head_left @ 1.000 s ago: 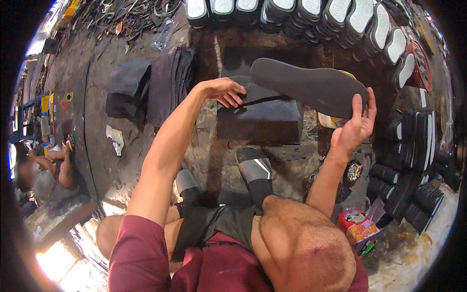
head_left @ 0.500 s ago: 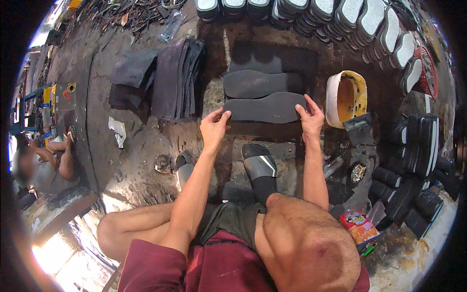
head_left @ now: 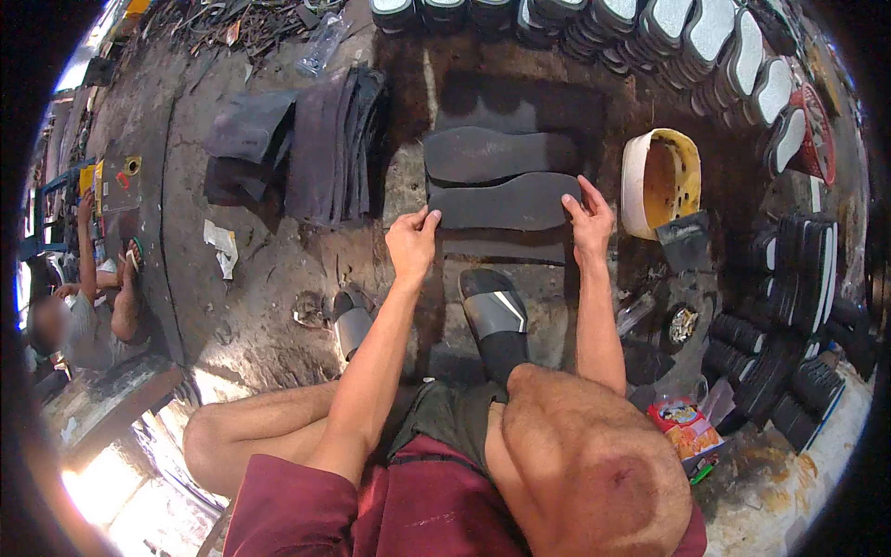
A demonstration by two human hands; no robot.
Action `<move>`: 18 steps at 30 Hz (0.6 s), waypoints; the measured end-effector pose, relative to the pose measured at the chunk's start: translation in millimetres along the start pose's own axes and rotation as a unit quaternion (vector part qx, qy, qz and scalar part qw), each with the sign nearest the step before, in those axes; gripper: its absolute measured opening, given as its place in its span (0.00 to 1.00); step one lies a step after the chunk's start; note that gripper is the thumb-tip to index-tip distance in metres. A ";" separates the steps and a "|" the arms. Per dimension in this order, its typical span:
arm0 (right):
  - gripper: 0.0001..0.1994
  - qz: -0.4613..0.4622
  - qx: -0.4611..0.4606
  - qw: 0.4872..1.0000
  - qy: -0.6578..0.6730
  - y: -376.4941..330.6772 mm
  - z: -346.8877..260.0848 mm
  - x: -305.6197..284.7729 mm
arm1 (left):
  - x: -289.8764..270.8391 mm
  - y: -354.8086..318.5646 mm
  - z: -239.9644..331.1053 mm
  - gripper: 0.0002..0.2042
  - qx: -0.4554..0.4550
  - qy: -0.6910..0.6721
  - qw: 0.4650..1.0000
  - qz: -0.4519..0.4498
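A flat dark grey shoe sole [head_left: 506,201] lies crosswise in front of me, between my two hands. My left hand [head_left: 411,243] pinches its left end, thumb along the edge. At the right end, my right hand [head_left: 588,223] has its thumb on top, with the index finger stretched past the far corner. Just beyond lies a second dark sole [head_left: 501,155] of like shape, its near edge close to the first. Under and behind them is dark sheet material [head_left: 580,116]. A narrow dark strip [head_left: 506,247] shows on the near side of the held sole.
Stacked dark sheets [head_left: 329,153] stand to the left. A yellowed white tub [head_left: 635,190] sits to the right, near a dish of small bits [head_left: 682,323]. Piles of pale-topped soles [head_left: 710,42] curve along the far right. Another person [head_left: 102,316] sits at far left.
The held sole has shifted slightly away from me, and more of the strip on its near side shows. My grip looks the same. The person at far left has raised an arm.
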State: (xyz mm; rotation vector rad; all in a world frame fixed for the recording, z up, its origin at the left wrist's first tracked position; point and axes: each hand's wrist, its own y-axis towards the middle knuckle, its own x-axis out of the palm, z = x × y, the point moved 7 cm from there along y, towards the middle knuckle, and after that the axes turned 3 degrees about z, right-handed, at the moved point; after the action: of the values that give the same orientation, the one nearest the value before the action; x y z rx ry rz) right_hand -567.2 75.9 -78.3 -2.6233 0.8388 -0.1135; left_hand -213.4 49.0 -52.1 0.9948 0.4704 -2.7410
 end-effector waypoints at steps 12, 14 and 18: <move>0.26 0.002 -0.043 0.999 0.003 7.9 16.1 -1.6 | 18.1 -1.5 80.6 0.20 0.352 0.134 0.919 -0.119; 0.26 -0.001 -0.050 0.999 -0.002 8.5 17.0 -1.3 | 40.3 -13.5 95.0 0.20 0.435 0.148 0.868 -0.190; 0.26 0.009 -0.068 0.997 -0.039 7.2 11.6 -1.1 | 60.7 -18.4 103.1 0.21 0.480 0.161 0.838 -0.206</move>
State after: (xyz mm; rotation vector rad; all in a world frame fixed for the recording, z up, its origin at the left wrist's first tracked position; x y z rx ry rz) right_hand -569.9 75.1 -91.7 -2.7256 0.8709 0.0514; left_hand -325.4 25.4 -12.5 1.7361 -0.8872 -3.2002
